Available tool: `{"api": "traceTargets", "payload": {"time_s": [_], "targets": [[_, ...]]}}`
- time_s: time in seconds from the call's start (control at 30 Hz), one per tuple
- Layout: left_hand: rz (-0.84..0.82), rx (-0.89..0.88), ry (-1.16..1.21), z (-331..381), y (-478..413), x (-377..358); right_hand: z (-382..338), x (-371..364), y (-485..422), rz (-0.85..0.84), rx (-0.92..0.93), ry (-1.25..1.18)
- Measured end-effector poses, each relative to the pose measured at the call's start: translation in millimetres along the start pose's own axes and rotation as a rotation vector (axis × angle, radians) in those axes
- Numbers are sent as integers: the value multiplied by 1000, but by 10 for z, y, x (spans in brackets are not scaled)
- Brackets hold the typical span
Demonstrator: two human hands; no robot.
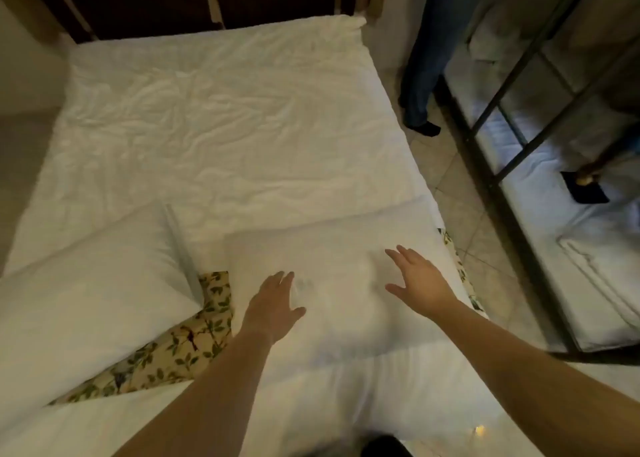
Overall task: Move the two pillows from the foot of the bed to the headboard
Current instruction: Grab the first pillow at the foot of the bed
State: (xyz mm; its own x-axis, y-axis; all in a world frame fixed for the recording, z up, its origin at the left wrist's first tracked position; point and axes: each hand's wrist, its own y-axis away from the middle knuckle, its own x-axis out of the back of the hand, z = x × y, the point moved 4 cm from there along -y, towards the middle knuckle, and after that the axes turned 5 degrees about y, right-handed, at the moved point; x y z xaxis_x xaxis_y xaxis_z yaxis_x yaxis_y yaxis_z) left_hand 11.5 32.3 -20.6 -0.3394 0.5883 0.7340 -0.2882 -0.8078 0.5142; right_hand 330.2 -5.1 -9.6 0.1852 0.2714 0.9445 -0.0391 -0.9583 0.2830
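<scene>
Both white pillows are lying at the foot of the bed, nearest the person, so neither has yet made the trip to the dark wooden headboard [214,2] at the far end. The right pillow [332,259] is sitting flat and slightly blurred, and both arms are reaching out over it. The left hand [273,306] is hovering palm down with fingers spread, close to or just brushing the cover; contact is hard to judge. The right hand [419,283] is reaching toward the far right side with fingers splayed wide. Neither hand is gripping anything. Spacing the hands apart like this probably lets them take the soft, floppy pillow by two sides so it will not sag when lifted. The left pillow [86,290] is resting at an angle beside it, apart from both hands, with a strip of leaf-patterned fabric [207,321] showing between the two. The wrinkled white sheet [221,117] stretching to the headboard is offering open space for setting them down.
</scene>
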Motion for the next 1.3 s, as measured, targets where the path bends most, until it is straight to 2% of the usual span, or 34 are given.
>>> {"api": "traceTargets", "payload": {"time_s": [0.23, 0.4, 0.6, 0.73, 1.0, 1.17, 1.3], "targets": [[20, -17, -100, -27, -594, -453, 158, -612, -554, -71, 141, 98], [57, -14, -91, -103, -934, -706, 319, -873, -800, -85, 182, 72], [156, -64, -191, -201, -1112, -834, 429, -1122, -1025, -65, 229, 20], [152, -53, -72, -259, -1255, -892, 444, -1228, -1114, -4, 226, -10], [250, -30, 24, -281, -1344, -973, 434, -1362, -1295, 53, 244, -27], [233, -11, -15, -232, -1336, -912, 383, -1321, -1243, 122, 235, -53], [237, 23, 5, -175, -1244, -819, 331, -1231, -1152, 98, 198, -9]]}}
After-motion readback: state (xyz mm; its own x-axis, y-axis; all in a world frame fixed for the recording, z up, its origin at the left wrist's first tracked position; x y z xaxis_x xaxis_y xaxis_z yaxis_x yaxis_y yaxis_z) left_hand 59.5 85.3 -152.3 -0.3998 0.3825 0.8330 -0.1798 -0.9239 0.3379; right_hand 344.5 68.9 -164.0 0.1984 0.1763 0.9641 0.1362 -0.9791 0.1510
